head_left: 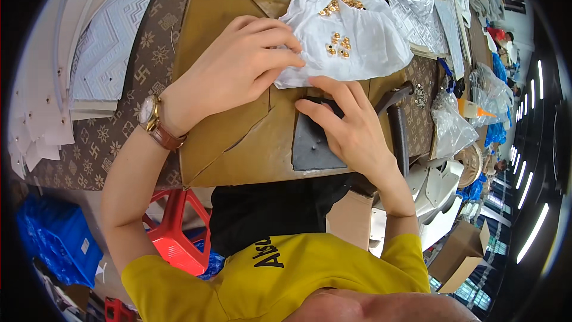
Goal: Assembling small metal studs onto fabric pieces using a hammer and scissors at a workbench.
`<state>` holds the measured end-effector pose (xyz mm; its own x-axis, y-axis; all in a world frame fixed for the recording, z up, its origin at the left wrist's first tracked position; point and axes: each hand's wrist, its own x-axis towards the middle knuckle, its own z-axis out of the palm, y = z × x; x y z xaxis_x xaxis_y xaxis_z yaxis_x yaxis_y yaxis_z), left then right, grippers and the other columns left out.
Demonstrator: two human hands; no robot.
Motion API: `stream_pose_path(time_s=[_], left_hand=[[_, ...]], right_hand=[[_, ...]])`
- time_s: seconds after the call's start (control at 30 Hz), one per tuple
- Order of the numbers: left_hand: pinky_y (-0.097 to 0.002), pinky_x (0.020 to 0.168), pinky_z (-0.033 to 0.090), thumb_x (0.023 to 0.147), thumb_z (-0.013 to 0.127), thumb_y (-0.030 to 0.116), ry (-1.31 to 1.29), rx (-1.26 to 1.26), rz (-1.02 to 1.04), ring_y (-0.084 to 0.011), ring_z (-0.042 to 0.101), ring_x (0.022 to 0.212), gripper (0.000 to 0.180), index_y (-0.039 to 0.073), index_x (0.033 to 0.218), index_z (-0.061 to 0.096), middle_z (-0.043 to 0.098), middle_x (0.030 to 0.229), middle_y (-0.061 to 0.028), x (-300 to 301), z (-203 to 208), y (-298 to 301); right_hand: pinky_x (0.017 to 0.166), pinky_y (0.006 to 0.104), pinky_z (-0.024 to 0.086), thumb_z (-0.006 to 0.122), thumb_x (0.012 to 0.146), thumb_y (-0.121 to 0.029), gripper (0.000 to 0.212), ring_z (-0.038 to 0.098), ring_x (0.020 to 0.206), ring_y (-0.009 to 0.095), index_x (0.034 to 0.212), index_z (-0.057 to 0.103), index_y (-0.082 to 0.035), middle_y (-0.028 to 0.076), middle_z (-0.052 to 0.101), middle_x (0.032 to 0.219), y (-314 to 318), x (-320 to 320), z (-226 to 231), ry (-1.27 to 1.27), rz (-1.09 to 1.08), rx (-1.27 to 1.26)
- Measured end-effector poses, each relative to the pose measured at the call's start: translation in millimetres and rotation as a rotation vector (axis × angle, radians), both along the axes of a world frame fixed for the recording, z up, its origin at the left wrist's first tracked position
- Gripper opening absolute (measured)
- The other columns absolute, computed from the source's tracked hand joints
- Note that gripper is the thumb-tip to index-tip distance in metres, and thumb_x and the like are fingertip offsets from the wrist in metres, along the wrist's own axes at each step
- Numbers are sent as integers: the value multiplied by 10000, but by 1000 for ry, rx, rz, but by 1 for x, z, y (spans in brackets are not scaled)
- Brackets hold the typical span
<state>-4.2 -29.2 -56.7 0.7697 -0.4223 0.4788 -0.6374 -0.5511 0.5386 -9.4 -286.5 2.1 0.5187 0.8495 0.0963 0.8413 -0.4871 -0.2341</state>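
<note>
white fabric (363, 42) pinched under left hand (238, 65), right hand (351, 128) loosely spread, perhaps on dark plate (310, 146)

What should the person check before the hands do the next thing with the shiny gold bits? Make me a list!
1. Left hand rests on the edge of the white sheet: ok.
2. Small gold pieces lie in reach on the sheet, just past the left fingertips: ok.
3. Right hand lies on the dark grey plate, keeping it flat on the brown cardboard: ok.
4. Does either hand hold a gold piece? The fingertips hide it: cannot tell.
5. A second heap of gold pieces sits farther back on the sheet, none spilled off it: ok.
</note>
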Motion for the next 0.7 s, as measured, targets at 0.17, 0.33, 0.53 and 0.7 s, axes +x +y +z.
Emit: stream_pose_path(time_s=[0.17, 0.33, 0.53, 0.7], left_hand=[[-397, 1058, 437, 857, 732, 48, -66, -8, 56, -206, 599, 1230, 213, 129, 1051, 767, 696, 1181, 3, -1, -8, -1], [-425, 1102, 433, 882, 713, 23, 6, -19, 23, -260, 576, 1303, 252, 126, 1110, 749, 690, 1262, 7, 0, -9, 1], [-389, 1055, 446, 831, 762, 55, -79, -24, 58, -194, 598, 1222, 233, 116, 1055, 773, 696, 1175, 11, -2, -12, -4], [-388, 1055, 448, 828, 768, 61, -82, -7, 53, -193, 598, 1223, 231, 115, 1052, 772, 697, 1177, 12, -2, -12, -4]], right_hand=[[888, 416, 555, 707, 772, 51, 390, 626, 1031, 327, 1132, 678, -97, 101, 620, 1263, 6, 4, -4, -3, 59, -40], [862, 417, 566, 715, 756, 49, 388, 642, 1036, 335, 1114, 677, -95, 102, 628, 1244, -3, 7, -3, 41, 94, -13], [839, 408, 571, 741, 728, 61, 423, 650, 1050, 332, 1118, 693, -94, 113, 637, 1208, -9, 8, -7, 34, 111, 44], [795, 379, 565, 765, 737, 68, 444, 648, 1038, 326, 1149, 697, -80, 121, 641, 1204, -13, 5, -3, 72, 78, 101]])
